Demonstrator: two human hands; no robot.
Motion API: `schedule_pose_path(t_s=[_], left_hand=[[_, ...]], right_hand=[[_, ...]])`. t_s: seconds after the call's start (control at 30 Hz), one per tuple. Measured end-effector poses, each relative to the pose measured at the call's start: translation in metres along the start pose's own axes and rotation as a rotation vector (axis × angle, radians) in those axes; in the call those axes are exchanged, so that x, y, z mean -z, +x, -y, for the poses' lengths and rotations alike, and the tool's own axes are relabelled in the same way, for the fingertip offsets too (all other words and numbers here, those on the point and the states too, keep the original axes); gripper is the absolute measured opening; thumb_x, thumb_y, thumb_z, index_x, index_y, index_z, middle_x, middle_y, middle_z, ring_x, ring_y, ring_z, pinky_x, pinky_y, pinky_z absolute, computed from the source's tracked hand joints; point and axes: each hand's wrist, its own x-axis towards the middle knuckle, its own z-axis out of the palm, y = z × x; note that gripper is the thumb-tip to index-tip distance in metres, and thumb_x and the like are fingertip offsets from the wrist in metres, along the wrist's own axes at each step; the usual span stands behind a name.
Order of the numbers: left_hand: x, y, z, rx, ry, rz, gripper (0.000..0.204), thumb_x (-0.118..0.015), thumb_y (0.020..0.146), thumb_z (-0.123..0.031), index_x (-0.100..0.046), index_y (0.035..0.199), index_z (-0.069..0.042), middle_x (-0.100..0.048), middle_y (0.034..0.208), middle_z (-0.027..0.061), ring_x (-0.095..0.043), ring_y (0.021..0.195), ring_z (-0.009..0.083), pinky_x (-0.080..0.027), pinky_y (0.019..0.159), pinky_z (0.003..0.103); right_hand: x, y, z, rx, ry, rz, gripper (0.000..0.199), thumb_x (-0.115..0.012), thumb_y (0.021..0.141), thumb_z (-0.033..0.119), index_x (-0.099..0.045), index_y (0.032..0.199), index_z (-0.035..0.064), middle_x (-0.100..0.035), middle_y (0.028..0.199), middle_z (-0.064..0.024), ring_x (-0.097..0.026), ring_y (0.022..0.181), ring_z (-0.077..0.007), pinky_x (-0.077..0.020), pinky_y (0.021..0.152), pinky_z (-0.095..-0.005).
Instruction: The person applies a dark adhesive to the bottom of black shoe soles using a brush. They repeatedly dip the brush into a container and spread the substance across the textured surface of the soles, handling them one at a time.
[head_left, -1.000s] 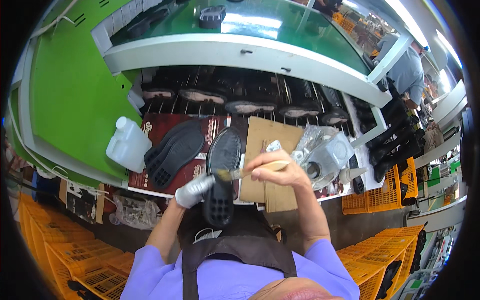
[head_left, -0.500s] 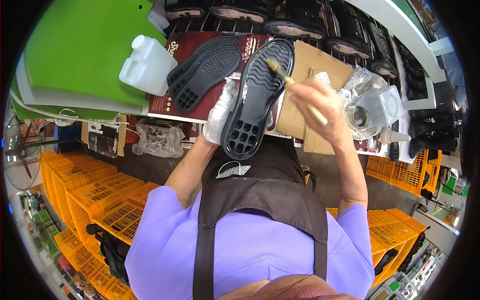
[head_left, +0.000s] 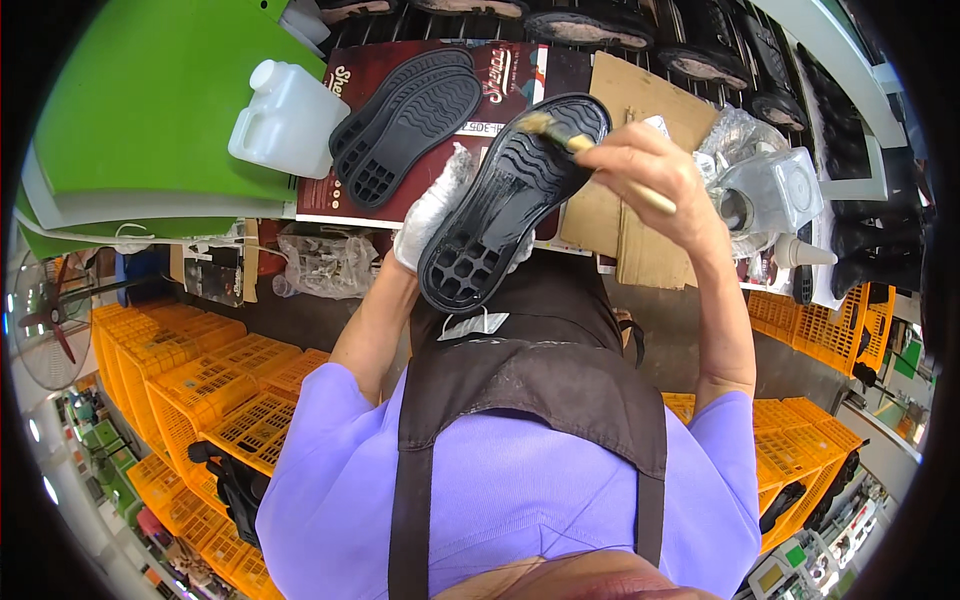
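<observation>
My left hand [head_left: 433,212], in a white glove, holds up a black shoe sole [head_left: 512,200] from beneath, its fingers wrapped round the edges. The sole is tilted, with its wavy, ridged forefoot to the upper right and its square cells at the heel. Wet, glossy streaks show on its middle. In my bare right hand [head_left: 655,180] is a brush [head_left: 580,142] with a pale handle, its bristles on the sole's forefoot. Two more black soles [head_left: 410,125] lie overlapping on a dark red printed board to the left of my left hand.
A white plastic jug [head_left: 290,120] stands beside the green panel [head_left: 160,100]. On the right are a brown cardboard sheet [head_left: 600,205], a clear container [head_left: 770,200] and a white nozzle bottle [head_left: 803,252]. Black boots [head_left: 590,30] line the rack behind; orange crates [head_left: 210,400] stand on both sides below.
The held sole has tilted further, its toe end swinging right and toward me. The brush has stayed on the forefoot, its handle turned flatter. My right hand has shifted slightly right.
</observation>
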Motion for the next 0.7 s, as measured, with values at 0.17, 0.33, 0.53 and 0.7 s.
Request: schedule_pose_path(t_s=[0.17,0.33,0.53,0.7], left_hand=[[0.01,-0.003,0.001,0.019,0.097,-0.005,0.059,-0.035,0.093,-0.047,-0.04,0.13,-0.002,-0.056,0.113,0.0182,-0.061,0.089,0.0297,-0.053,0.075,0.041],[0.013,-0.003,0.006,-0.069,0.613,0.019,0.046,-0.036,0.096,-0.033,-0.039,0.129,0.0,-0.055,0.107,0.0063,-0.054,0.092,0.0114,-0.045,0.083,0.025],[0.009,-0.002,0.005,-0.311,1.179,-0.109,0.046,-0.036,0.097,-0.029,-0.037,0.13,0.003,-0.053,0.11,0.006,-0.051,0.098,0.0107,-0.041,0.088,0.025],[0.016,-0.003,-0.001,-0.257,0.765,-0.029,0.053,-0.031,0.096,-0.042,-0.042,0.128,-0.002,-0.056,0.113,0.0118,-0.056,0.099,0.018,-0.045,0.088,0.032]], right_hand=[[-0.002,-0.008,-0.007,-0.157,-0.137,-0.12,0.016,-0.065,0.076,0.003,-0.064,0.092,0.0047,-0.059,0.076,-0.0084,-0.058,0.069,-0.0234,-0.0453,0.059,-0.0318],[-0.028,-0.011,-0.007,-0.324,-0.009,-0.349,0.01,-0.064,0.081,0.009,-0.065,0.087,0.0008,-0.063,0.066,-0.009,-0.061,0.054,-0.019,-0.0473,0.052,-0.0261],[-0.029,-0.004,0.013,-0.851,0.593,-0.186,0.026,-0.059,0.086,0.024,-0.066,0.079,0.0006,-0.061,0.058,-0.005,-0.056,0.047,-0.0074,-0.043,0.044,-0.0189],[-0.01,-0.004,0.013,-0.727,0.783,-0.193,0.026,-0.057,0.088,0.025,-0.066,0.078,0.0017,-0.059,0.057,-0.0021,-0.053,0.048,-0.0048,-0.0409,0.044,-0.0167]])
